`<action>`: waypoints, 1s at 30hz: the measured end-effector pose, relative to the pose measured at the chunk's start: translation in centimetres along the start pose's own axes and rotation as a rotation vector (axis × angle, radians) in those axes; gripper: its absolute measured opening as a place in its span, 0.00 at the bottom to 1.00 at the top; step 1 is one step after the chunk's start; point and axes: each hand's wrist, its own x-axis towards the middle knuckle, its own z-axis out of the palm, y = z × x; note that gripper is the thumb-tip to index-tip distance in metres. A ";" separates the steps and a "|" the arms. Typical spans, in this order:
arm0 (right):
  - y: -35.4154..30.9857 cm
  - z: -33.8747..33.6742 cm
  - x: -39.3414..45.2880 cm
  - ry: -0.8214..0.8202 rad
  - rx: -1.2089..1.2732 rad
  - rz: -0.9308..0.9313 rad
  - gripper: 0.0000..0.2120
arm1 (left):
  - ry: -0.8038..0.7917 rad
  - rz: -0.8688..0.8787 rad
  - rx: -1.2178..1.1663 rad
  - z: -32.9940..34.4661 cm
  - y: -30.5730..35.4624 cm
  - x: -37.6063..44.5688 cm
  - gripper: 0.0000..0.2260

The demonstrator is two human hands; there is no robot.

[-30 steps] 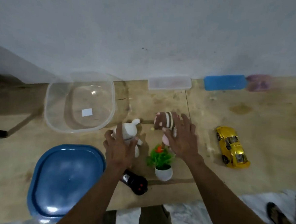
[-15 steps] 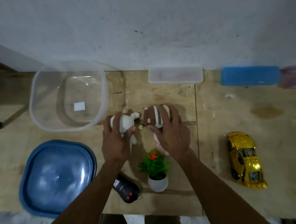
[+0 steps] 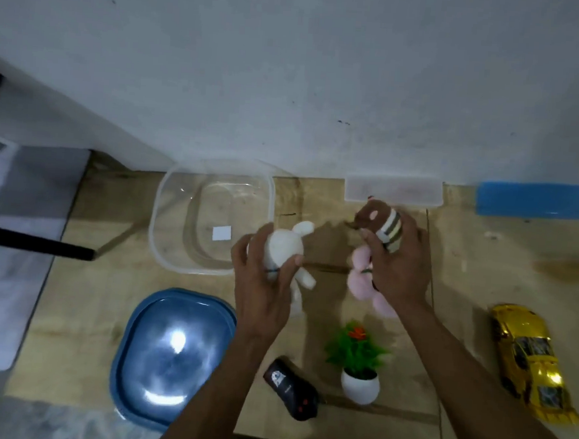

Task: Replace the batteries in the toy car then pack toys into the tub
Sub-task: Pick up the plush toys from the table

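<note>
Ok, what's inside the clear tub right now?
The clear tub holds no toys yet: only a small white label shows on its base. Its near right corner is hidden behind the left hand, which grips the white plush.

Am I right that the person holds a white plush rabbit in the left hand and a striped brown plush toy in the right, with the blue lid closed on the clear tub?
Not quite: the head view shows the blue lid lying on the table beside the open clear tub. The hands and toys are as you say.
</note>
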 end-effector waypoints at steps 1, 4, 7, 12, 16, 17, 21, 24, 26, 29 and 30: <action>-1.7 0.1 0.4 0.027 0.045 -0.009 0.30 | 0.038 0.014 -0.012 -1.4 0.1 1.0 0.25; -8.3 2.1 0.3 0.057 0.120 -0.044 0.28 | 0.117 0.041 -0.005 -5.8 -1.0 4.6 0.25; -15.2 6.3 -1.4 0.008 0.157 -0.075 0.27 | 0.114 0.020 0.066 -9.4 -3.3 8.8 0.25; -20.0 14.7 -2.7 -0.140 -0.167 -0.159 0.30 | -0.069 -0.020 0.111 -11.1 -7.2 14.2 0.26; -19.4 18.5 -2.3 -0.170 -0.361 -0.088 0.32 | -0.174 -0.065 0.171 -10.8 -9.0 16.3 0.25; -19.2 19.2 -2.2 -0.175 -0.411 -0.080 0.32 | -0.215 -0.068 0.198 -10.6 -9.7 16.5 0.25; -18.5 21.2 -2.4 -0.123 -0.729 -0.125 0.28 | -0.383 -0.055 0.331 -10.3 -11.2 17.1 0.28; -18.8 20.8 -2.7 -0.117 -0.775 -0.173 0.29 | -0.500 -0.036 0.477 -10.6 -11.0 17.2 0.33; -19.4 19.7 -3.0 -0.125 -0.707 -0.211 0.30 | -0.497 -0.019 0.575 -11.1 -10.1 17.0 0.33; -19.4 15.7 -4.1 -0.086 -0.454 -0.170 0.23 | -0.307 0.085 0.587 -12.5 -7.8 14.8 0.26; -18.7 13.9 -4.8 -0.038 -0.374 -0.144 0.21 | -0.233 0.120 0.515 -12.8 -7.2 13.7 0.24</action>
